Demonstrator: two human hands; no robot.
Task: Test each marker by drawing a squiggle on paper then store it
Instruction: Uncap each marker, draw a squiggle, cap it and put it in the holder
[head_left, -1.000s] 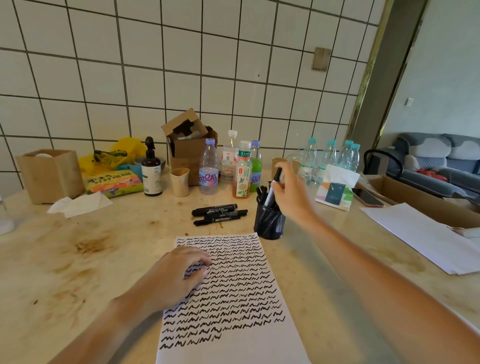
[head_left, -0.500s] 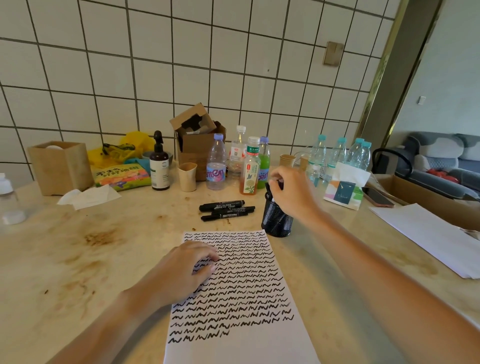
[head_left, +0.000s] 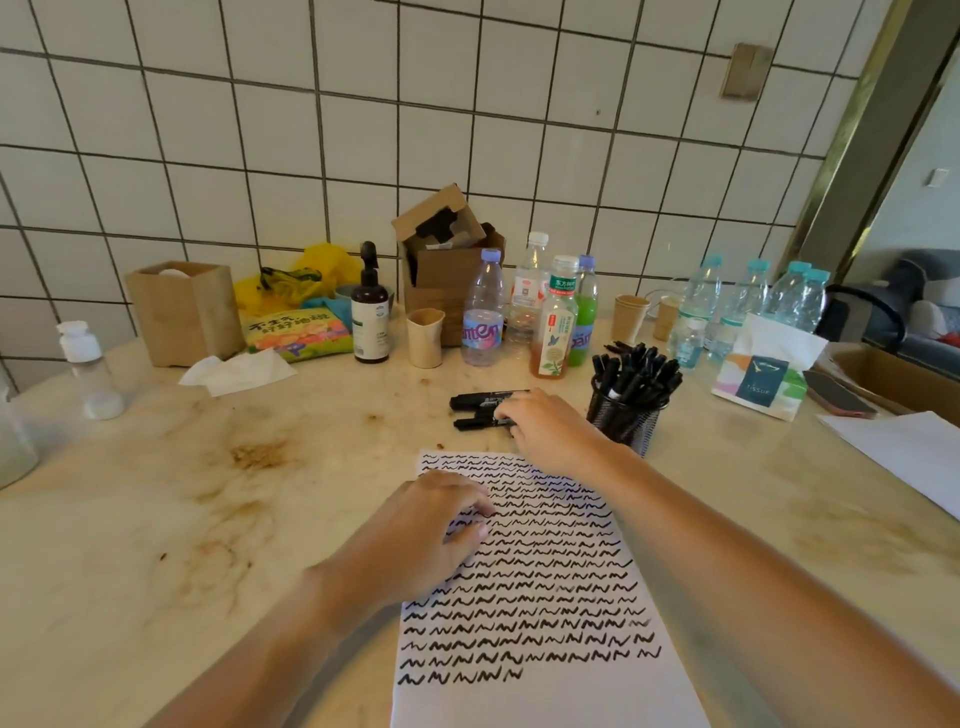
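The loose markers (head_left: 485, 410) lie on the table (head_left: 156, 519) directly under the fingertips of the right hand (head_left: 550, 431). I count three black barrels lying side by side, though the hand hides their right ends and there could be another beneath it. The right hand reaches over them with fingers curled down onto the nearest barrel, touching it and seemingly beginning a pinch; whether it has truly closed round the marker I cannot tell. They likely sit there, apart from the rest, because they are the ones not yet tested.

Just to the right of that hand stands the black mesh pen cup (head_left: 623, 415), crammed with capped markers bristling upward, too many and too overlapped to count. That is presumably the store for tested ones, kept close so each move is short.

Just nearer the person than the right hand lies the paper (head_left: 545, 597), nearly filled with some twenty-odd rows of black squiggles, the last row only partly done. The left hand (head_left: 421, 535) rests on its upper left part, fingers loosely bent and pressing flat, holding nothing, evidently to keep the sheet from sliding.

Beyond the right hand, toward the wall, stand four drink bottles (head_left: 553, 322) in a cluster, with four or five water bottles (head_left: 748, 301) further right.
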